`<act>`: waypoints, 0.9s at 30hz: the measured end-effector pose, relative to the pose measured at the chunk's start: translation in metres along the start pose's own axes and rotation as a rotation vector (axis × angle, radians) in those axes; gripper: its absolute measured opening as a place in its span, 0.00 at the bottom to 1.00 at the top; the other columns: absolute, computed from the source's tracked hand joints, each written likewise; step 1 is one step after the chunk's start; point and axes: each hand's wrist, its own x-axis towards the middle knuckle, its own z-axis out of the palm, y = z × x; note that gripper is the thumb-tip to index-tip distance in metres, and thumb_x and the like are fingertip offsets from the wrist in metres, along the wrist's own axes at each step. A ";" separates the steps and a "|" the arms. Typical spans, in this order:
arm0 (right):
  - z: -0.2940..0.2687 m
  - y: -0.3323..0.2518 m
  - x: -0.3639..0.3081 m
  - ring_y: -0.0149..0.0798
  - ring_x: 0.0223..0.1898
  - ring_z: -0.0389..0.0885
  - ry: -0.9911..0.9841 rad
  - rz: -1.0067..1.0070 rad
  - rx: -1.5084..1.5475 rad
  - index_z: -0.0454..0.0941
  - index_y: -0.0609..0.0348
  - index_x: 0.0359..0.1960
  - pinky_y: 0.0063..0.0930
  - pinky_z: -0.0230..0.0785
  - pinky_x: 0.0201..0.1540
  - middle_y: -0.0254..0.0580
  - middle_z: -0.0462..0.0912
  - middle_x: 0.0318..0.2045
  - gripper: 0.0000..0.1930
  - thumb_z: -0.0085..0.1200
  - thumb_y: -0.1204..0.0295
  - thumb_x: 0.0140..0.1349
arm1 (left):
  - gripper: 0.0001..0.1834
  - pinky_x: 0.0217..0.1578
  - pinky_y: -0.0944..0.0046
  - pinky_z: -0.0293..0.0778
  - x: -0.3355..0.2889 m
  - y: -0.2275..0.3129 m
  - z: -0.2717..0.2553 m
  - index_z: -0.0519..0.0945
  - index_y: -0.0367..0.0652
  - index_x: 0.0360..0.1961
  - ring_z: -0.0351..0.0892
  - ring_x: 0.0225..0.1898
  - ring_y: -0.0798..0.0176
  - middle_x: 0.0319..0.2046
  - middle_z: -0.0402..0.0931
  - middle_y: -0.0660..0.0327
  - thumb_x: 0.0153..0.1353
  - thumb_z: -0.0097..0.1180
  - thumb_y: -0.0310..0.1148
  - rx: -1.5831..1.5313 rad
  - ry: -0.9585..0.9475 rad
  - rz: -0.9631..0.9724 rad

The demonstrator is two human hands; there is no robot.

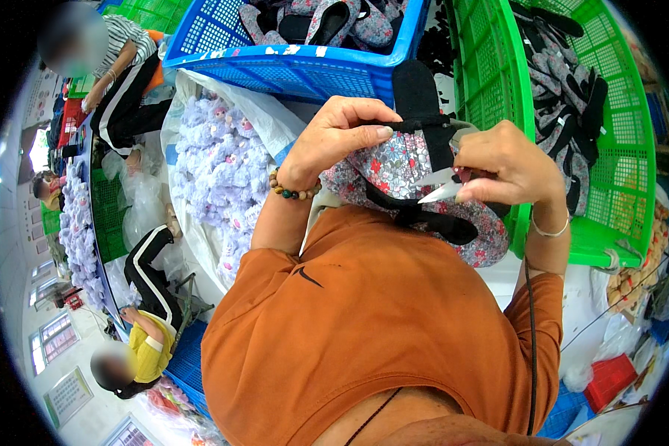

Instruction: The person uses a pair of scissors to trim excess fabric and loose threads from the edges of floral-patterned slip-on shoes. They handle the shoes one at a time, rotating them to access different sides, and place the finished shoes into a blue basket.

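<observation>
My left hand (342, 137) pinches the edge of a floral slipper (409, 160) between thumb and fingers. The slipper is grey with red and white flowers, and its black sole (415, 89) points away from me. My right hand (502, 163) is closed round a pair of scissors (440, 193). Their pale pointed blades stand apart over the slipper's fabric, and whether they touch it I cannot tell. Below the blades, close to my body, lies another floral slipper (490, 230) with black lining. The scissors' handles are mostly hidden in my right hand.
A blue crate (297, 74) of similar slippers stands ahead, and a green crate (624, 171) with more stands at the right. White sacking at the left holds fluffy lavender pieces (215, 171). Two people sit farther left beside a long table. A red bin (609, 380) lies low at the right.
</observation>
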 end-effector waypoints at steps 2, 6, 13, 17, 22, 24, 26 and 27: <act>-0.005 0.004 -0.002 0.48 0.21 0.73 -0.034 0.125 -0.032 0.74 0.62 0.24 0.34 0.62 0.22 0.45 0.72 0.18 0.16 0.56 0.58 0.55 | 0.09 0.33 0.77 0.70 0.001 0.002 0.001 0.81 0.36 0.38 0.72 0.30 0.77 0.30 0.76 0.68 0.56 0.58 0.26 0.005 -0.002 0.002; 0.005 0.013 0.000 0.46 0.20 0.73 0.284 0.231 -0.144 0.74 0.61 0.23 0.34 0.61 0.22 0.44 0.72 0.17 0.16 0.57 0.60 0.55 | 0.09 0.33 0.77 0.70 0.001 0.000 0.002 0.81 0.35 0.37 0.73 0.30 0.77 0.29 0.76 0.67 0.56 0.58 0.27 -0.011 0.032 0.005; 0.015 0.023 0.007 0.43 0.20 0.72 0.382 0.045 -0.401 0.74 0.59 0.25 0.32 0.63 0.21 0.40 0.72 0.21 0.16 0.60 0.58 0.51 | 0.09 0.35 0.75 0.72 0.003 -0.003 -0.001 0.80 0.33 0.37 0.76 0.31 0.74 0.31 0.79 0.61 0.56 0.58 0.27 -0.239 0.032 -0.025; 0.021 0.026 0.010 0.41 0.20 0.72 0.418 0.006 -0.444 0.73 0.58 0.25 0.31 0.62 0.20 0.39 0.71 0.21 0.15 0.60 0.58 0.51 | 0.10 0.35 0.76 0.72 0.004 -0.005 0.001 0.80 0.33 0.37 0.76 0.31 0.75 0.31 0.79 0.62 0.56 0.58 0.27 -0.277 0.028 -0.073; 0.024 0.027 0.009 0.40 0.19 0.71 0.432 0.000 -0.545 0.72 0.56 0.24 0.31 0.62 0.20 0.38 0.69 0.20 0.15 0.59 0.58 0.51 | 0.10 0.34 0.76 0.72 0.005 -0.007 0.002 0.80 0.33 0.38 0.75 0.31 0.75 0.30 0.78 0.63 0.56 0.58 0.28 -0.274 0.018 -0.100; 0.023 0.027 0.009 0.40 0.18 0.70 0.429 -0.004 -0.600 0.72 0.56 0.23 0.31 0.62 0.20 0.37 0.68 0.19 0.15 0.59 0.58 0.51 | 0.10 0.34 0.76 0.72 0.005 -0.004 0.004 0.80 0.33 0.37 0.75 0.31 0.75 0.30 0.78 0.63 0.56 0.58 0.28 -0.266 0.032 -0.110; 0.022 0.026 0.008 0.39 0.18 0.70 0.424 -0.017 -0.629 0.71 0.55 0.22 0.31 0.62 0.20 0.37 0.67 0.19 0.15 0.59 0.58 0.51 | 0.10 0.34 0.76 0.71 0.005 -0.005 0.004 0.80 0.33 0.37 0.75 0.31 0.75 0.30 0.78 0.63 0.56 0.58 0.28 -0.263 0.021 -0.109; 0.020 0.025 0.008 0.39 0.18 0.70 0.420 -0.029 -0.630 0.71 0.55 0.22 0.30 0.61 0.19 0.37 0.67 0.19 0.15 0.59 0.58 0.51 | 0.10 0.34 0.76 0.71 0.005 -0.007 0.003 0.80 0.33 0.37 0.75 0.30 0.75 0.30 0.78 0.63 0.56 0.58 0.28 -0.264 0.002 -0.103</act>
